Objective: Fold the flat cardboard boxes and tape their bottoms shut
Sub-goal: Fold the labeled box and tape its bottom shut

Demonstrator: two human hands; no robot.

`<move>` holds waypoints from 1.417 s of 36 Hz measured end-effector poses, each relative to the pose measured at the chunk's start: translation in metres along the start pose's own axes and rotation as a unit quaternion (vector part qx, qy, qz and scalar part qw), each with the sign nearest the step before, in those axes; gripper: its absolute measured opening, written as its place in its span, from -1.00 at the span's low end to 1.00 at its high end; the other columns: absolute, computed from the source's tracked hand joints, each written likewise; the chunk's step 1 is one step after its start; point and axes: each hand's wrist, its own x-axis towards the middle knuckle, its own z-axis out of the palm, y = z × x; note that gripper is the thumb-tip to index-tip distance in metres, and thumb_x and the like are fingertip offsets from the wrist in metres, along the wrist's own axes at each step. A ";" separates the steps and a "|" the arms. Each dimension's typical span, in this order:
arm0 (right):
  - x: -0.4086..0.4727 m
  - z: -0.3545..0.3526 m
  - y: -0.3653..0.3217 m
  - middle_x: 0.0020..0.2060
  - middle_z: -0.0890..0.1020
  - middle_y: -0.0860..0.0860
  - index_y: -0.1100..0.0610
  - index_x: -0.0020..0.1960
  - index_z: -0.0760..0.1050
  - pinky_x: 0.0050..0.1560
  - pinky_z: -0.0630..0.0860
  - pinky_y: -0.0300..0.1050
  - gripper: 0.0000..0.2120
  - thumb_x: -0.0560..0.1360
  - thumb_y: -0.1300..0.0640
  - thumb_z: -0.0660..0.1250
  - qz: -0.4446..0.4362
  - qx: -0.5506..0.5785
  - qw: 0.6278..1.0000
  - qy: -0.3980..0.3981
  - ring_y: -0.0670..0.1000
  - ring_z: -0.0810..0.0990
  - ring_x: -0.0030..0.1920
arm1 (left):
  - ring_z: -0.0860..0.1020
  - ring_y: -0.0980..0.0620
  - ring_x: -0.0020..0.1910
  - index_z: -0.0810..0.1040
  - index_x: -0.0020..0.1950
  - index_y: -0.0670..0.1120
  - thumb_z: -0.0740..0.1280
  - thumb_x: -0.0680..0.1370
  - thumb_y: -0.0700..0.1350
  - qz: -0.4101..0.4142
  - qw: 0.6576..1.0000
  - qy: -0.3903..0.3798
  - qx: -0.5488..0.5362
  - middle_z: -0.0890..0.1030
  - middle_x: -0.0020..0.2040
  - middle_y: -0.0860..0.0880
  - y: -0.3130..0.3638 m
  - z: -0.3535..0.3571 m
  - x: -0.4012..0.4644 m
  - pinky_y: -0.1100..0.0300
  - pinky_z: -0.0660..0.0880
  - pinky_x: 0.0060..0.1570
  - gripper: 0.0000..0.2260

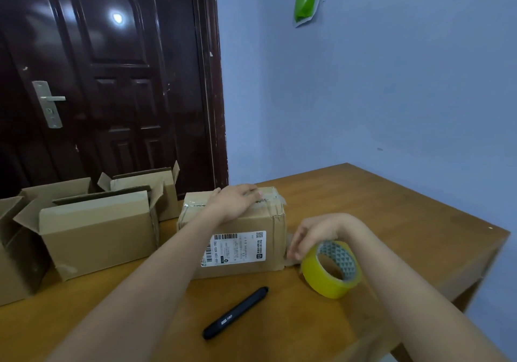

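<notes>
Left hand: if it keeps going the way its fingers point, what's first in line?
The left hand lies flat on the taped brown cardboard box, fingers pointing right along its top. Past the box edge, only bare wooden table shows; depth unclear.

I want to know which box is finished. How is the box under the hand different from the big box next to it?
The labelled box is closed on top, with tape across its flaps; the big box stands open, flaps sticking up. The labelled box carries a white shipping label; the big box's front is plain. The left hand presses on the labelled box while the right hand holds the tape roll at its end; nobody touches the big box. Both are brown cardboard on the table.
</notes>
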 end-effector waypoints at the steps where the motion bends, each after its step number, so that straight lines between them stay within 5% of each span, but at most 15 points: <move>1: 0.000 0.000 0.001 -0.05 0.67 -0.16 0.08 0.05 0.65 0.27 0.34 -0.22 -0.80 0.46 0.08 0.39 -0.010 0.026 0.999 0.017 -0.18 0.56 0.07 | 0.26 -0.03 0.44 0.35 0.44 0.11 0.03 0.60 0.23 -0.012 0.999 -0.003 -0.035 0.38 0.44 0.05 -0.001 -0.001 0.000 -0.02 -0.01 0.48 -0.54; 5: -0.001 -0.004 0.011 -0.28 0.65 0.08 0.17 -0.31 0.58 0.09 0.51 -0.11 -0.78 0.49 0.21 0.27 -0.043 0.167 0.959 0.224 0.00 0.60 -0.18 | 0.47 0.01 0.24 0.55 0.25 -0.03 0.17 0.59 0.14 -0.066 0.947 0.036 -0.312 0.54 0.25 0.02 0.001 -0.013 -0.002 0.10 0.34 0.25 -0.62; 7: -0.002 -0.008 0.010 -0.39 0.53 0.11 0.19 -0.38 0.44 -0.08 0.52 -0.09 -0.73 0.51 0.24 0.22 -0.051 0.231 0.908 0.345 0.05 0.51 -0.30 | 0.48 0.03 0.20 0.59 0.16 -0.11 0.19 0.61 0.00 -0.080 0.913 0.082 -0.392 0.56 0.18 0.01 0.000 -0.022 -0.002 0.16 0.32 0.15 -0.72; 10: -0.001 -0.014 0.005 -0.37 0.51 0.10 0.19 -0.32 0.44 -0.12 0.44 -0.05 -0.72 0.55 0.13 0.21 -0.048 0.260 0.846 0.464 0.08 0.48 -0.28 | 0.52 -0.01 0.16 0.60 0.00 -0.09 0.26 0.57 -0.10 -0.082 0.897 0.168 -0.400 0.61 0.12 -0.07 -0.011 -0.036 -0.002 0.13 0.37 0.12 -0.85; 13: -0.001 -0.017 -0.010 -0.13 0.62 0.19 0.34 -0.06 0.55 0.03 0.46 -0.03 -0.62 0.58 0.01 0.19 -0.049 0.273 0.825 0.493 0.20 0.58 -0.03 | 0.49 0.13 -0.13 0.61 0.10 -0.12 0.23 0.59 -0.10 -0.073 0.914 0.228 -0.328 0.60 -0.03 0.01 -0.021 -0.045 -0.008 0.27 0.37 -0.18 -0.80; 16: 0.001 -0.014 -0.031 0.25 0.52 0.09 0.25 0.28 0.45 0.23 0.35 -0.05 -0.57 0.61 -0.04 0.13 -0.052 0.261 0.840 0.472 0.10 0.46 0.28 | 0.44 0.13 -0.31 0.52 0.21 -0.11 0.17 0.62 -0.09 -0.093 0.930 0.261 -0.242 0.54 -0.18 0.06 -0.030 -0.045 -0.023 0.21 0.40 -0.28 -0.76; 19: 0.014 -0.012 -0.049 0.47 0.27 0.04 0.22 0.48 0.19 0.39 0.17 -0.08 -0.46 0.62 -0.08 0.09 -0.061 0.256 0.865 0.427 0.03 0.22 0.47 | 0.54 0.01 -0.28 0.37 0.40 -0.15 0.19 0.61 -0.09 -0.127 0.942 0.251 -0.182 0.59 -0.04 -0.07 -0.039 -0.041 -0.037 0.11 0.50 -0.23 -0.64; 21: 0.022 -0.012 -0.060 0.52 0.12 0.05 0.21 0.54 0.04 0.45 0.07 -0.07 -0.39 0.62 -0.10 0.08 -0.058 0.260 0.873 0.409 0.03 0.10 0.51 | 0.59 -0.11 0.00 0.26 0.47 -0.18 0.17 0.61 -0.07 -0.139 0.949 0.230 -0.168 0.54 0.22 -0.20 -0.043 -0.039 -0.043 0.02 0.53 0.02 -0.56; 24: 0.033 -0.011 -0.069 0.54 0.03 0.04 0.20 0.55 -0.09 0.45 0.04 -0.06 -0.32 0.61 -0.14 0.07 -0.034 0.285 0.888 0.359 0.05 0.03 0.52 | 0.34 -0.17 0.39 0.14 0.53 -0.16 0.11 0.64 -0.03 -0.181 0.948 0.177 -0.194 0.32 0.45 -0.19 -0.050 -0.034 -0.047 0.00 0.28 0.33 -0.51; 30: 0.049 -0.004 -0.068 0.46 0.24 0.08 0.23 0.51 0.09 0.36 0.21 -0.08 -0.45 0.62 0.01 0.14 -0.033 0.399 0.843 0.358 0.10 0.23 0.45 | 0.43 -0.17 0.30 0.10 0.55 -0.06 0.14 0.61 0.01 -0.216 0.898 0.102 -0.369 0.35 0.44 -0.13 -0.069 -0.017 -0.043 -0.07 0.39 0.30 -0.48; 35: 0.048 -0.005 -0.070 0.37 0.39 0.16 0.26 0.45 0.17 0.11 0.34 -0.15 -0.56 0.63 0.14 0.14 -0.040 0.458 0.814 0.354 0.14 0.39 0.34 | 0.56 -0.19 0.09 0.15 0.53 -0.03 0.20 0.60 0.01 -0.240 0.850 0.085 -0.460 0.44 0.33 -0.19 -0.070 -0.019 -0.045 0.01 0.58 -0.06 -0.48; 39: 0.053 -0.002 -0.064 -0.09 0.62 0.12 0.23 0.29 0.37 -0.25 0.53 -0.13 -0.68 0.60 0.08 0.18 0.013 0.493 0.819 0.293 0.07 0.62 -0.20 | 0.60 -0.20 -0.06 0.40 0.33 -0.12 0.28 0.57 0.00 -0.272 0.811 0.053 -0.516 0.60 0.09 -0.24 -0.072 -0.022 -0.046 0.01 0.56 -0.15 -0.63; 44: 0.048 -0.002 -0.060 -0.31 0.67 0.07 0.18 0.04 0.50 -0.37 0.57 -0.15 -0.74 0.58 -0.01 0.20 0.027 0.531 0.807 0.255 0.01 0.64 -0.42 | 0.62 -0.19 -0.14 0.46 0.24 -0.16 0.30 0.54 0.02 -0.285 0.789 0.038 -0.543 0.64 -0.01 -0.24 -0.072 -0.020 -0.046 0.01 0.57 -0.14 -0.65; 46: 0.044 -0.005 -0.060 -0.33 0.68 0.07 0.17 0.02 0.53 -0.31 0.58 -0.14 -0.70 0.57 -0.06 0.21 0.015 0.553 0.796 0.246 0.02 0.66 -0.38 | 0.62 -0.19 -0.12 0.46 0.24 -0.16 0.29 0.55 0.01 -0.279 0.785 0.047 -0.551 0.63 0.01 -0.24 -0.068 -0.021 -0.047 0.02 0.57 -0.13 -0.66; 51: 0.034 -0.020 -0.064 0.04 0.66 0.17 0.20 0.15 0.55 -0.01 0.57 -0.03 -0.51 0.55 -0.20 0.18 -0.050 0.588 0.770 0.245 0.12 0.65 0.00 | 0.61 -0.20 -0.04 0.46 0.21 -0.11 0.29 0.57 0.00 -0.247 0.772 0.076 -0.580 0.62 0.04 -0.23 -0.056 -0.035 -0.048 0.00 0.57 -0.14 -0.72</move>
